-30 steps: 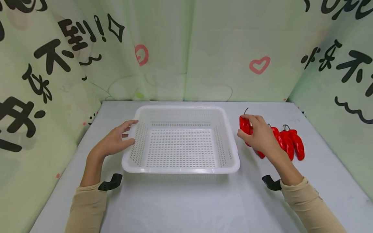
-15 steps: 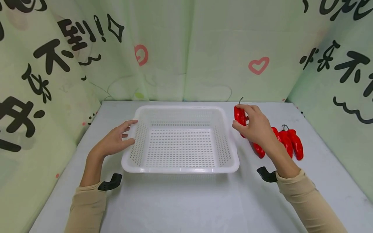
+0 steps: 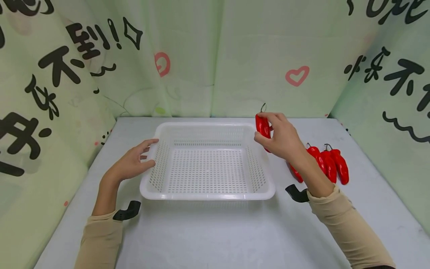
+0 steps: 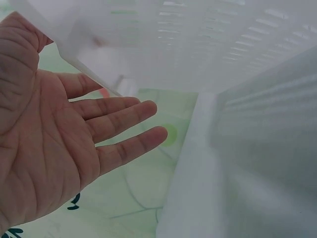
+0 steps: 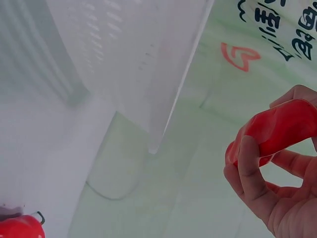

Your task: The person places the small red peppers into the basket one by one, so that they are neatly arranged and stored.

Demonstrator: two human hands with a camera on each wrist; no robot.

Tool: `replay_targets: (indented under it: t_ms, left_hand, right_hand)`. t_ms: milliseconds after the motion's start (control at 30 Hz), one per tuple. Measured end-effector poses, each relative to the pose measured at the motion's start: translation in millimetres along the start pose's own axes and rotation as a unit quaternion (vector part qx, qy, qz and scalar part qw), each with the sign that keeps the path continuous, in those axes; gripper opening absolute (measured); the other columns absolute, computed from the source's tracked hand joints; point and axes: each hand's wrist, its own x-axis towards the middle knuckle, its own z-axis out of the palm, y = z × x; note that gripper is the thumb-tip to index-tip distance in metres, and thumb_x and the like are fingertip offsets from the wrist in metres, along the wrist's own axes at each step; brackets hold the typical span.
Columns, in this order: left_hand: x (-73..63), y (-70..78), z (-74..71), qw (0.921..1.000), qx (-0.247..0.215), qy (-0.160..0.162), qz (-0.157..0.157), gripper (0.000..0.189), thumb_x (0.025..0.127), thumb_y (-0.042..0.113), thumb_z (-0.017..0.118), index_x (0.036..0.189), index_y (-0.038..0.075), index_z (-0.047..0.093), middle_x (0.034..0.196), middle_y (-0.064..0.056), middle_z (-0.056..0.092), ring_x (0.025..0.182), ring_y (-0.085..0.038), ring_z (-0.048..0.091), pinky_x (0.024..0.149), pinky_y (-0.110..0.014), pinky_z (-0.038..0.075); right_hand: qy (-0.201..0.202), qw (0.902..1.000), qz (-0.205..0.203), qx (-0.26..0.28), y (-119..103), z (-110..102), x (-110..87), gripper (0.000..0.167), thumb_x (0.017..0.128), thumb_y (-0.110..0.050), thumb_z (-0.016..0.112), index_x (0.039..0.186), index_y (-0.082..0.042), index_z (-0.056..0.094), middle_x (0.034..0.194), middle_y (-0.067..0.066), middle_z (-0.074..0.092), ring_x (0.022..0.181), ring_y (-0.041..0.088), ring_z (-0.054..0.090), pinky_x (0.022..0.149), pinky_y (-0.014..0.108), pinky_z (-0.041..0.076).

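Note:
My right hand (image 3: 280, 136) holds a glossy red chili pepper (image 3: 263, 125) between thumb and fingers. The pepper hangs with its thin stem up, overlapping the far right corner of the white plastic basket (image 3: 208, 196) in the head view. In the right wrist view the same chili pepper (image 5: 285, 126) lies across the fingers, with another red bulge just below it. My left hand (image 3: 132, 162) rests at the basket's left rim, fingers extended. Seen from the left wrist, several fingers of the left hand (image 4: 54, 144) stretch out under the rim, and the thumb is partly hidden.
Several more red chili peppers (image 3: 330, 166) lie on the white table (image 3: 208, 235), right of the basket and partly behind my right forearm. Pale green printed curtains (image 3: 248, 67) enclose the table at the back and sides.
My right hand has lifted the red chili pepper from beside the others and carried it left and away from me, up to the basket's far right corner. My left hand stays put.

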Motion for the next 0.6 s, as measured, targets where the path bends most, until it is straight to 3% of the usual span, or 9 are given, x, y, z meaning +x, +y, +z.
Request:
replay_targets:
  t_ms: [600]
  left_hand:
    - [-0.1,0.2,0.4,1.0000,0.000,-0.005,0.001,0.070,0.094,0.007,0.058,0.158,0.003,0.029,0.155,-0.025,0.041,0.138,-0.055,0.042,0.110,-0.067,0.040]
  right_hand:
    - [-0.015,0.9994,-0.022,0.022,-25,9,12.6,0.069,0.086,-0.019,0.074,0.149,-0.009,0.047,0.146,0.020,0.047,0.119,0.038,0.054,0.084,0.055,0.062]
